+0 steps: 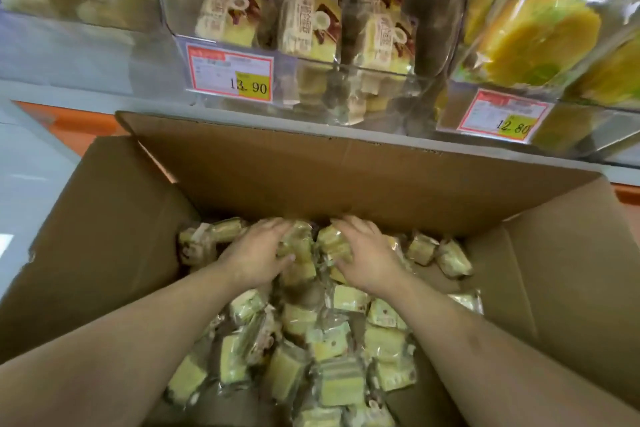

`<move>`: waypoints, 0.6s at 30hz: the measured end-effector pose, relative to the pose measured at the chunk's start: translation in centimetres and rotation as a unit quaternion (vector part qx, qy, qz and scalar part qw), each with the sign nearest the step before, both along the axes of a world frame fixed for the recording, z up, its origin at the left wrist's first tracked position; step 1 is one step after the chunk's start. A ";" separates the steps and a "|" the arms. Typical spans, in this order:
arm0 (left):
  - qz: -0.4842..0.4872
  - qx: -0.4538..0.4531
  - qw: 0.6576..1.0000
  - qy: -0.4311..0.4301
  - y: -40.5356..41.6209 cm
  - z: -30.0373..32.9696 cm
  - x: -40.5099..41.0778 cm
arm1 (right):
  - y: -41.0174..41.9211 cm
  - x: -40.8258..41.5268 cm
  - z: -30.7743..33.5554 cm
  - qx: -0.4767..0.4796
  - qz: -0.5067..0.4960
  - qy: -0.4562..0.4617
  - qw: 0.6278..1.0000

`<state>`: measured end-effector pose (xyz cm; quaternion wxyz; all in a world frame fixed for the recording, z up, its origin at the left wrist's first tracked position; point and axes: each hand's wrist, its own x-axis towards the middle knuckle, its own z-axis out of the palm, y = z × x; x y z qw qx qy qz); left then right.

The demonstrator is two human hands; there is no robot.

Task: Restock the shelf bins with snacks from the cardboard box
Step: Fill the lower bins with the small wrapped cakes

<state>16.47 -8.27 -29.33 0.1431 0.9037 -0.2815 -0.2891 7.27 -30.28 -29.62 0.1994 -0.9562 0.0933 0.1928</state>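
Reaching into the cardboard box (114, 246), left hand (258, 253) and right hand (367, 258) each curl their grip around wrapped snacks (311, 250).

Dim, warm light; soft blur throughout (wide-angle bending at edges).

The box (104, 253) is open at the top; access from above is free. Its far flap (346, 180) stands up between the box and the bins, its top edge just below the shelf lip (242, 121). Side walls close the left and right. Snacks (325, 340) cover the box floor. The middle bin (398, 80) holds upright packs at the far side; its near part shows free room behind the clear front.
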 end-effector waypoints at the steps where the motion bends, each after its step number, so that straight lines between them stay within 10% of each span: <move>1: 0.002 0.002 1.000 0.004 -0.5 -1.1 0.4 | 0.1 0.4 -0.9 -0.010 0.004 -0.003 1.000; 10: -0.006 0.049 0.998 -0.044 -1.1 -4.2 1.0 | 0.6 0.9 -3.0 -0.144 -0.036 -0.060 0.987; 18: 0.124 -0.027 0.991 0.049 0.1 3.8 -0.1 | -0.2 -0.1 4.8 0.066 -0.171 -0.032 0.982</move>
